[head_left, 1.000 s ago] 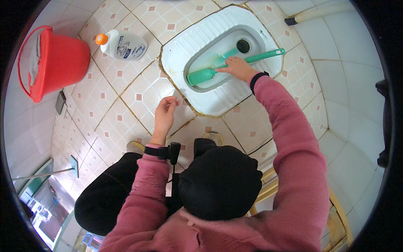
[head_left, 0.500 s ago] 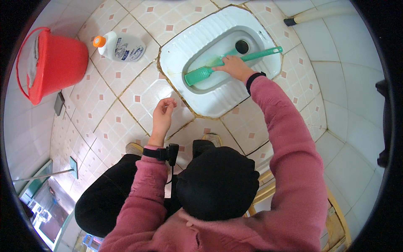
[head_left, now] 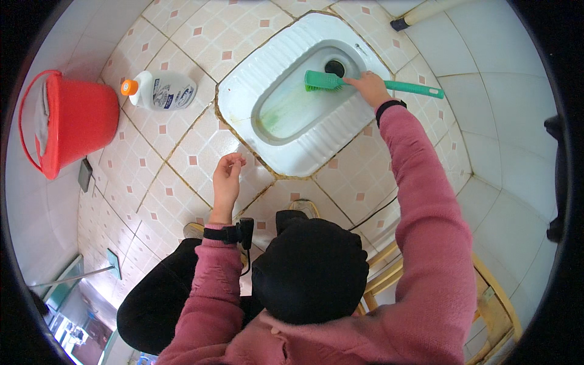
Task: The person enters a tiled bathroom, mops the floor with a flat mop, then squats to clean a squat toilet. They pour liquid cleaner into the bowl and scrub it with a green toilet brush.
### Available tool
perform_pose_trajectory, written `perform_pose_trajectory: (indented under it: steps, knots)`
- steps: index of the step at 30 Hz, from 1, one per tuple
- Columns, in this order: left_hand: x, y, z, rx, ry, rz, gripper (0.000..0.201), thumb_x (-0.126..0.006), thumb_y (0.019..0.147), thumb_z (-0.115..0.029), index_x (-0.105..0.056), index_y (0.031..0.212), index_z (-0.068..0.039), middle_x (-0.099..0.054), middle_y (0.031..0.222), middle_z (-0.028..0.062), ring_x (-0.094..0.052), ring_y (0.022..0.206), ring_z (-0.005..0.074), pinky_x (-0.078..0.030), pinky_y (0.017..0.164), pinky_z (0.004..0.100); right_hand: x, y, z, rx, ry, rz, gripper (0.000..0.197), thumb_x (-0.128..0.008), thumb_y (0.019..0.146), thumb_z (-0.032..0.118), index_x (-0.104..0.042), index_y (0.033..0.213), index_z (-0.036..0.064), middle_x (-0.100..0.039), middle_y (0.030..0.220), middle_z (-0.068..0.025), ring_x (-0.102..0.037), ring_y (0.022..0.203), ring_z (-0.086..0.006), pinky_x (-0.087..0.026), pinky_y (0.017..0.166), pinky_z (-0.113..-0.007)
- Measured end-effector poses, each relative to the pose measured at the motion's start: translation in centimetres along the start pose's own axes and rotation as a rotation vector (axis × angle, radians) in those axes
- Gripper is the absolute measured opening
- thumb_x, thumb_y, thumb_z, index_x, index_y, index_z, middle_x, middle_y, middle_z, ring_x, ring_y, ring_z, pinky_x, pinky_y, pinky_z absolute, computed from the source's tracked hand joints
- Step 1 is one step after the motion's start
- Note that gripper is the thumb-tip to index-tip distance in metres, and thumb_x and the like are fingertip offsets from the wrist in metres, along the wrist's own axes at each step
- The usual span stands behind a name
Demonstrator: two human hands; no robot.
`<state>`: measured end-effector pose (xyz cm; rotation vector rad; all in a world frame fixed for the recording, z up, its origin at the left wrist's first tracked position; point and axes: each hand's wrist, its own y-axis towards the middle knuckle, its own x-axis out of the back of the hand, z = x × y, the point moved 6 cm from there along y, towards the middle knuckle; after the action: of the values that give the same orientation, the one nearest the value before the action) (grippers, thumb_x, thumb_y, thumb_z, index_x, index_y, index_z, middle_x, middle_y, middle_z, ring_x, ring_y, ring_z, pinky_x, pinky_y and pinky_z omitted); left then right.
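Observation:
A green scrub brush (head_left: 324,80) with a long handle is gripped in my right hand (head_left: 368,87), its fingers wrapped round it just behind the head. The brush head hangs over the basin of a white squat toilet (head_left: 292,164), bristles facing down, close to the dark drain hole (head_left: 334,67). A greenish-yellow smear (head_left: 277,120) lies on the basin's near left part. My left hand (head_left: 227,182) hovers over the tiles left of the toilet, its fingers loosely curled toward the thumb with nothing seen between them.
A white bottle with an orange cap (head_left: 163,90) lies or stands on the tiles at left. Beyond it is a red bucket (head_left: 85,118) with a grey cloth over its rim. A pale pipe (head_left: 426,12) sits at the upper right; a wooden chair (head_left: 493,304) is behind me.
My right hand has drawn the brush rightward along the basin, from the near left end toward the drain hole, uncovering the greenish smear. My left hand stays loosely curled in about the same place.

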<state>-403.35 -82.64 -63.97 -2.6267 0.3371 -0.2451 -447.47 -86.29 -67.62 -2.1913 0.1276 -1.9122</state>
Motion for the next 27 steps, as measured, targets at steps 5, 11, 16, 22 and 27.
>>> perform_pose_trajectory:
  steps: [5, 11, 16, 22, 27]
  knots:
    - [0.1, 0.3, -0.7, -0.021, 0.021, -0.001, 0.017, -0.051, 0.091, -0.006, -0.056, 0.106, 0.000, -0.063, 0.096, 0.0082, -0.060, 0.091, 0.0155, -0.045, 0.084, 0.0267, 0.4, -0.8, 2.2, -0.077, 0.070, 0.048, 0.031, -0.047, 0.090, 0.017, -0.059, 0.116, 0.0267, -0.058, 0.084, -0.0122, -0.061, 0.081, -0.0286, -0.050, 0.068, -0.039]
    - [-1.8, 0.8, -1.5, -0.059, -0.011, 0.051, 0.016, -0.051, 0.092, -0.007, -0.057, 0.105, 0.000, -0.063, 0.096, 0.0077, -0.060, 0.091, 0.0151, -0.045, 0.084, 0.0264, 0.7, -3.1, 10.8, 0.148, 0.110, 0.025, 0.031, -0.047, 0.089, 0.020, -0.057, 0.119, 0.0248, -0.058, 0.083, -0.0140, -0.062, 0.076, -0.0289, -0.050, 0.062, -0.040]
    - [-2.3, 0.6, -1.5, -0.049, 0.012, 0.071, 0.017, -0.051, 0.092, -0.007, -0.056, 0.106, 0.001, -0.063, 0.096, 0.0070, -0.060, 0.092, 0.0154, -0.045, 0.084, 0.0263, 0.8, -3.2, 9.4, 0.094, 0.061, -0.018, 0.029, -0.048, 0.088, 0.020, -0.060, 0.114, 0.0227, -0.060, 0.079, -0.0124, -0.063, 0.074, -0.0283, -0.049, 0.058, -0.041]
    - [-1.6, 0.8, -1.1, -0.020, 0.005, 0.061, 0.018, -0.051, 0.092, -0.007, -0.056, 0.107, 0.002, -0.063, 0.097, 0.0071, -0.061, 0.093, 0.0160, -0.046, 0.084, 0.0263, 0.1, -1.6, 2.2, -0.132, -0.070, 0.007, 0.025, -0.049, 0.087, 0.017, -0.063, 0.107, 0.0144, -0.063, 0.069, -0.0079, -0.064, 0.066, -0.0266, -0.049, 0.055, -0.040]
    - [-0.9, 0.9, -1.4, -0.050, 0.009, 0.041, 0.018, -0.051, 0.092, -0.007, -0.055, 0.107, 0.002, -0.063, 0.097, 0.0082, -0.061, 0.093, 0.0162, -0.046, 0.084, 0.0267, -0.3, -0.5, 4.8, -0.104, 0.034, 0.032, 0.027, -0.049, 0.086, 0.015, -0.061, 0.109, 0.0113, -0.062, 0.068, -0.0094, -0.064, 0.064, -0.0288, -0.049, 0.054, -0.042]
